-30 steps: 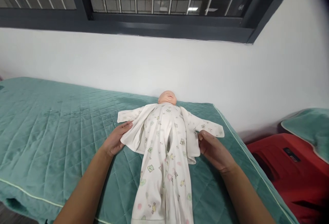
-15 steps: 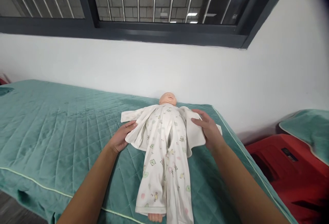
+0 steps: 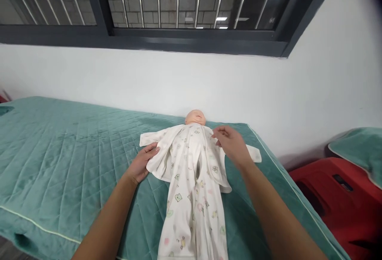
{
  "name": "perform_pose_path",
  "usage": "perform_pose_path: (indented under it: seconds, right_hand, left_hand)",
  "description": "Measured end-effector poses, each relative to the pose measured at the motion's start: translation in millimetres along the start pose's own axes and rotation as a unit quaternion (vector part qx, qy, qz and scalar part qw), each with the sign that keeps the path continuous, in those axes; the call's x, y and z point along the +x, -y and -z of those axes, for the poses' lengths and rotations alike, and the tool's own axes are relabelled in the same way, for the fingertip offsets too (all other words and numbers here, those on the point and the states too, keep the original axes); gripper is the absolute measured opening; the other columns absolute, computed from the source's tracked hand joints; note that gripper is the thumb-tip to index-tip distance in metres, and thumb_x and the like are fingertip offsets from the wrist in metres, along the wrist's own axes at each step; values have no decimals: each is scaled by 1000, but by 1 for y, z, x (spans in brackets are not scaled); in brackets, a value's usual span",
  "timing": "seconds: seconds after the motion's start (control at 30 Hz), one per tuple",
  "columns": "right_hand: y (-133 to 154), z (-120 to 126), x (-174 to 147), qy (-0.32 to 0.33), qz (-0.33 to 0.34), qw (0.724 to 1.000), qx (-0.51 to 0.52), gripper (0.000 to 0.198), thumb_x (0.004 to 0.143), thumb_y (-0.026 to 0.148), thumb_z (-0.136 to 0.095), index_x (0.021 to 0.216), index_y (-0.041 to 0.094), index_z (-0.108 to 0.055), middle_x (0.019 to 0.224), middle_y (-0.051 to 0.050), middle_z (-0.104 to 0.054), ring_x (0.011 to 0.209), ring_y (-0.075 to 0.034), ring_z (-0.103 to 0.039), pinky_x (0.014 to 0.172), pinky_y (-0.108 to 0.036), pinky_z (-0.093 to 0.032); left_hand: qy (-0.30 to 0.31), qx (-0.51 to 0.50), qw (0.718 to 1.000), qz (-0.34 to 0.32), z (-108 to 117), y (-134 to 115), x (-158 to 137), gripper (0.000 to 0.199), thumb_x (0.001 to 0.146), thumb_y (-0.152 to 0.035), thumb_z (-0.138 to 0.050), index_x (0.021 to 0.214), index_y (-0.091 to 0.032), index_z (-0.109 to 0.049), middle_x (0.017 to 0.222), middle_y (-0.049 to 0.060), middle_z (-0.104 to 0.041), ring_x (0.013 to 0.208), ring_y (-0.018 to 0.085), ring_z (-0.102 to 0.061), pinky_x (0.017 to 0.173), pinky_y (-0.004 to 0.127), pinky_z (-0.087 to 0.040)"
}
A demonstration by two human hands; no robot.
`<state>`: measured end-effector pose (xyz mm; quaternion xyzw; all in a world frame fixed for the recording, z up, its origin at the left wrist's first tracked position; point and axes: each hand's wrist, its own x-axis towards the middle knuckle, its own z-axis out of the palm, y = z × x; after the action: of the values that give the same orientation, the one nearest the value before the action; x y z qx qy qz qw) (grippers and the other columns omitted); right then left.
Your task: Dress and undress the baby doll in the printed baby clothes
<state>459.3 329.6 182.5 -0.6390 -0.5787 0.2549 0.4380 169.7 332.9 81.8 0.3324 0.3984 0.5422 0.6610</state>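
A baby doll [image 3: 195, 117] lies on its back, its head by the wall. It wears white printed trousers [image 3: 179, 216], pulled up high over its front, and a white baby jacket [image 3: 161, 164] spread open around them. My left hand [image 3: 145, 161] grips the jacket's left front flap near its edge, thumb on top. My right hand [image 3: 231, 144] is over the right front flap, fingers curled together by the doll's chest; what lies between the fingertips cannot be made out. Both jacket sleeves stretch out sideways. The doll's feet do not show.
A green quilted cover [image 3: 89, 164] with pale piping lies under the doll. Behind is a white wall [image 3: 119, 77] below a dark-framed barred window [image 3: 191, 41]. To the right stands a red plastic thing [image 3: 331, 196] with green cloth [image 3: 358, 144] on it.
My right hand has moved inward toward the doll's chest, and the right jacket flap has come in against the trousers. The left hand keeps its grip. The view has tilted slightly up.
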Motion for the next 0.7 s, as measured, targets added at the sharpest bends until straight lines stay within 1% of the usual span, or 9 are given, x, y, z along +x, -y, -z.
perform_pose_path:
  seconds: [0.1,0.2,0.3,0.4,0.47,0.53,0.6,0.63,0.7]
  right_hand:
    - [-7,-23,26,-27,30,994,-98,26,87,45,-54,92,20,-61,96,-4,-68,83,-19,-60,72,-30,-42]
    - [-3,-43,45,-37,35,986,-158,26,86,46,-54,89,20,-57,93,-6,-66,86,-22,-58,72,-31,-39]
    - [-3,-54,53,-23,12,981,-193,23,82,42,-56,84,20,-53,90,-7,-65,82,-22,-57,68,-30,-37]
    - [-10,-55,53,-16,-5,985,-174,24,80,44,-57,82,21,-52,85,-4,-64,78,-21,-56,66,-29,-37]
    - [-15,-52,53,-9,-13,988,-157,25,81,46,-55,82,21,-53,81,-3,-64,75,-20,-56,65,-28,-37]
    - [-18,-49,54,-6,-12,988,-156,25,82,45,-52,81,21,-54,80,-3,-63,73,-19,-55,64,-28,-36]
    - [-20,-46,54,-3,-9,987,-162,22,84,42,-50,82,21,-55,80,-3,-64,74,-19,-54,64,-28,-36]
    - [-20,-44,54,1,-8,987,-163,21,84,41,-50,81,21,-55,80,-3,-64,74,-20,-54,64,-28,-35]
    - [-20,-41,54,8,-10,986,-165,19,85,38,-49,81,21,-55,80,-4,-64,75,-20,-54,64,-28,-35]
  left_hand:
    - [-2,24,1000,-18,-8,3,3,42,64,-33,-85,100,-14,-72,91,7,-74,72,13,-66,65,21,-53]
    - [-38,19,999,-24,-26,1,4,38,62,-35,-85,92,-15,-73,85,4,-72,70,12,-64,64,20,-51]
    - [-67,14,996,-59,-59,-9,-3,38,66,-40,-81,93,-16,-71,82,2,-70,69,11,-61,65,21,-49]
    - [-19,140,986,-87,-97,-21,-19,31,78,-44,-68,95,-17,-69,74,0,-64,64,11,-56,61,21,-43]
    - [53,311,944,-97,-116,-28,-31,21,83,-37,-60,90,-19,-68,69,-2,-60,62,10,-52,59,22,-38]
    - [136,457,870,-128,-128,-32,-39,16,85,-30,-54,78,-19,-63,65,-2,-56,60,11,-48,57,23,-32]
    - [194,524,817,-140,-131,-37,-38,24,88,-31,-49,69,-19,-58,63,-2,-54,58,11,-45,55,25,-29]
    - [205,533,810,-133,-130,-40,-34,28,89,-33,-48,67,-19,-57,63,-1,-55,57,12,-44,53,25,-28]
    - [180,535,817,-117,-125,-45,-16,33,91,-38,-45,70,-19,-61,65,-1,-59,57,13,-47,53,25,-31]
